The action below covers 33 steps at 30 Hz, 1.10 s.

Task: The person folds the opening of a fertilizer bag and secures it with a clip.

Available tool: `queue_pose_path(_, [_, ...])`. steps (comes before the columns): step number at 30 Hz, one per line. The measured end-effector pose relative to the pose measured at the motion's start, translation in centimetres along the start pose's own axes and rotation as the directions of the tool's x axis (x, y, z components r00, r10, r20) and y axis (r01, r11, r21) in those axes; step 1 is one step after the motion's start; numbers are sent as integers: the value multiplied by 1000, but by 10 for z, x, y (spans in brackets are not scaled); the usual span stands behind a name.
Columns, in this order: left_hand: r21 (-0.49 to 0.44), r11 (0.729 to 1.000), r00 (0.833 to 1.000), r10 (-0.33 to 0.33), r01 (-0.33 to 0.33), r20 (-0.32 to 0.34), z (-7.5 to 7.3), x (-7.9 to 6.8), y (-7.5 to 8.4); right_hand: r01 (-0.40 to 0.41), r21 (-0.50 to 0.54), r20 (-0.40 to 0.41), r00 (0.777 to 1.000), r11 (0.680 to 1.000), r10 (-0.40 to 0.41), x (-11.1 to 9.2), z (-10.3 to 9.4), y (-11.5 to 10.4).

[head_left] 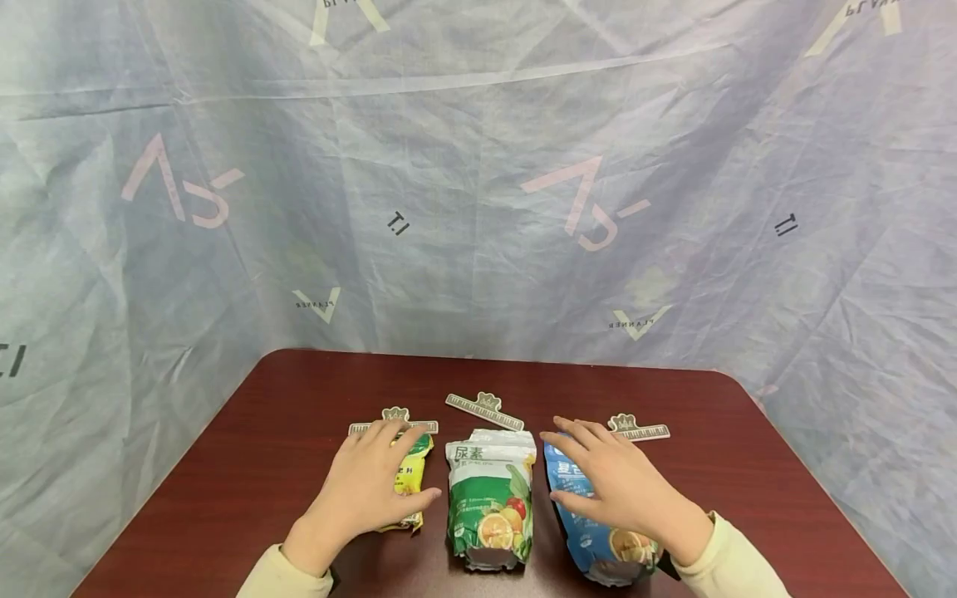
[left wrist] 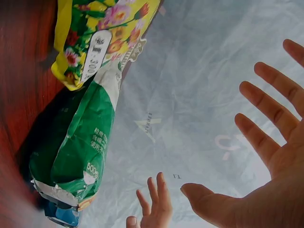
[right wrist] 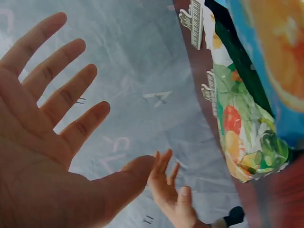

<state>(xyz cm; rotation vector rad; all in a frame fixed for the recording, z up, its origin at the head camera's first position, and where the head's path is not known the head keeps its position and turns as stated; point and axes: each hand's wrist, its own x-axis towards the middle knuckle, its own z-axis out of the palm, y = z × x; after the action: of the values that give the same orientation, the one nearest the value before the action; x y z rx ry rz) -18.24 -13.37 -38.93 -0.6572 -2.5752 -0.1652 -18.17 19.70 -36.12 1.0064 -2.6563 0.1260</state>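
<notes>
My left hand hovers with spread fingers over a yellow flower-printed bag, partly hiding it. In the left wrist view, this hand's palm holds nothing. On the other side, my right hand is likewise spread above a blue bag with orange slices printed on it. Between the hands stands a green and white bag showing fruit. The right wrist view shows the right palm bare, with the blue bag beside the green and white one.
Behind the bags lie three ruler-like clips: a left clip, a middle clip and a right clip. They rest on a dark red table. A grey printed cloth hangs beyond the table's far edge.
</notes>
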Motion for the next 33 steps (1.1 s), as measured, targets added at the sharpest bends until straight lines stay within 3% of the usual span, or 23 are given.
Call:
queue_pose_path(9, [5,1000,1000,-13,13,28,-5,1,-6,88,-59,52,995,994,-85,14,-9,-5])
queue_pose_path(16, [7,999,998,-36,36,57,-4,0,-12,170,-113,20,985,979,-169,28,-12,-8])
queue_pose_path(33, [70,997,994,-50,44,95,-6,-2,-26,254,-178,0,966,951,-258,55,-4,-13])
